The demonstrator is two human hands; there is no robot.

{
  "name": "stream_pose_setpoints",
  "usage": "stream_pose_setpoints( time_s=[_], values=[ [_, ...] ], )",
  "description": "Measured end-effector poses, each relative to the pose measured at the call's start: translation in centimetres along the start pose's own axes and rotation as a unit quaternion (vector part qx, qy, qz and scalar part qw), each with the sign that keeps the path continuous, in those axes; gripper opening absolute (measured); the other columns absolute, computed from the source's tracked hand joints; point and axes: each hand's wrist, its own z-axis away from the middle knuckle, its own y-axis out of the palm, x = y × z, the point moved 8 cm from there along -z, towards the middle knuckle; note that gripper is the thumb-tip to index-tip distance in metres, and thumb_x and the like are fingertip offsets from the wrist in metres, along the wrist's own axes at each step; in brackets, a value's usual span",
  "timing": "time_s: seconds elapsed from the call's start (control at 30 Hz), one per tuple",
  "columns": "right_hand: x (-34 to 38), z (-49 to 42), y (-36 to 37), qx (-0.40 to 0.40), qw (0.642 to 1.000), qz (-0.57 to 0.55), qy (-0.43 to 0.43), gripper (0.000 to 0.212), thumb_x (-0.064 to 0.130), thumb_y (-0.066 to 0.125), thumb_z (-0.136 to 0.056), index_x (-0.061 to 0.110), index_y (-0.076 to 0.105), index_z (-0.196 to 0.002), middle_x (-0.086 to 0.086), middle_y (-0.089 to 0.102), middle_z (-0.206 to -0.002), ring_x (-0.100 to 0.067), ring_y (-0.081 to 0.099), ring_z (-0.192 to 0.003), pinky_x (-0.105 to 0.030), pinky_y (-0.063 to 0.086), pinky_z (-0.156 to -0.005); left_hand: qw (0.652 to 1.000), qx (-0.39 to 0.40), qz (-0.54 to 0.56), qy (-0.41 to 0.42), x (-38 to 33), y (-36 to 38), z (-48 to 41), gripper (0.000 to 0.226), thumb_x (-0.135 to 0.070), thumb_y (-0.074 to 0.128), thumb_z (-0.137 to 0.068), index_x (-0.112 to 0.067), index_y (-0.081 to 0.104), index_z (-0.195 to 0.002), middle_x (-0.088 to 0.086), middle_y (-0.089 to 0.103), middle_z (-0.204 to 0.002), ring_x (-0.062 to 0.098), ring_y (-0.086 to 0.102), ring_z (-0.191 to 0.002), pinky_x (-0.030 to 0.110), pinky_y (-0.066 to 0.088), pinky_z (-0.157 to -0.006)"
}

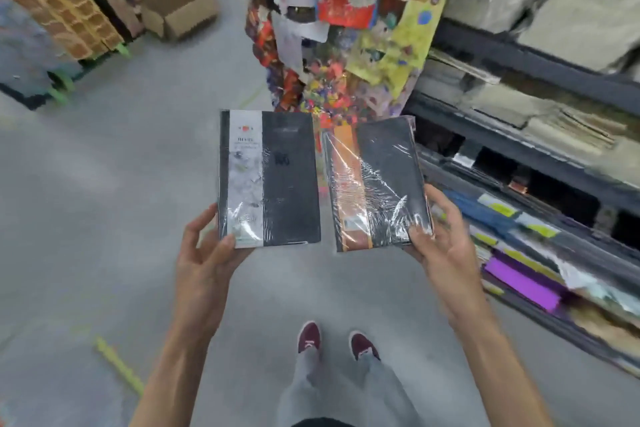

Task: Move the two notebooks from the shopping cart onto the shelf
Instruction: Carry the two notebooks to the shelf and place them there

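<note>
Your left hand (204, 250) grips the white-banded notebook (268, 178) by its bottom corner, and your right hand (438, 239) grips the orange-banded notebook (375, 184) likewise, long edges pointing away from you. The shelf (519, 163) lies to your right, nearer the right hand; its free slots look blurred

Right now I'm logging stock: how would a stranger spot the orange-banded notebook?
Find the shelf on the right. Beside it, the right hand holds a shrink-wrapped black notebook. Its orange band sets it apart from the white-banded notebook in the left hand.
</note>
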Motion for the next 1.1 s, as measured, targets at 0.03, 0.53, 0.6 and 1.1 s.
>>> stream_pose_setpoints(
  time_s=[0.03, 0.53, 0.6, 1.1],
  values=[
    [0.2, 0.5, -0.8, -0.030, 0.999, -0.011, -0.003, 0.060, -0.004, 0.057, -0.097, 0.032, 0.048, -0.144, -0.002, 0.067, -0.132, -0.029, 0.062, -0.124, -0.052, 0.048, -0.106, 1.000, 0.025, -0.008, -0.009, 0.3, 1.1, -0.9, 0.047, 0.009, 0.047, -0.098, -0.020, 0.051, -0.135, 0.013, 0.067, -0.129, 0.028, 0.068, -0.111, 0.039, 0.058, -0.092],
    [0.5, 9.4, -19.1, -0.276, 0.959, -0.055, -0.028, 0.060, -0.010, 0.054, -0.096, 0.022, 0.047, -0.146, -0.009, 0.069, -0.128, -0.028, 0.066, -0.115, -0.039, 0.058, -0.092, 0.963, 0.238, -0.069, -0.109, 9.7, 18.6, -0.1, 0.046, 0.009, 0.046, -0.099, -0.022, 0.058, -0.131, 0.018, 0.069, -0.124, 0.032, 0.067, -0.114, 0.038, 0.058, -0.091],
    [0.5, 9.8, -21.6, -0.286, 0.956, -0.059, -0.029, 0.058, -0.006, 0.057, -0.094, 0.023, 0.049, -0.144, -0.010, 0.069, -0.127, -0.028, 0.066, -0.114, -0.035, 0.059, -0.088, 0.962, 0.241, -0.067, -0.114, 11.4, 20.4, 0.8, 0.046, 0.010, 0.046, -0.099, -0.022, 0.059, -0.131, 0.015, 0.071, -0.121, 0.034, 0.066, -0.115, 0.037, 0.058, -0.090],
    [-8.4, 4.5, -29.2, -0.333, 0.941, -0.052, -0.026, 0.058, -0.012, 0.049, -0.097, 0.024, 0.051, -0.143, -0.007, 0.077, -0.102, -0.018, 0.072, -0.096, -0.026, 0.059, -0.079, 0.948, 0.280, -0.071, -0.130, 23.5, 27.2, -3.4, 0.046, 0.006, 0.048, -0.100, -0.017, 0.053, -0.138, 0.014, 0.064, -0.135, 0.030, 0.069, -0.112, 0.037, 0.058, -0.090]
  ],
)
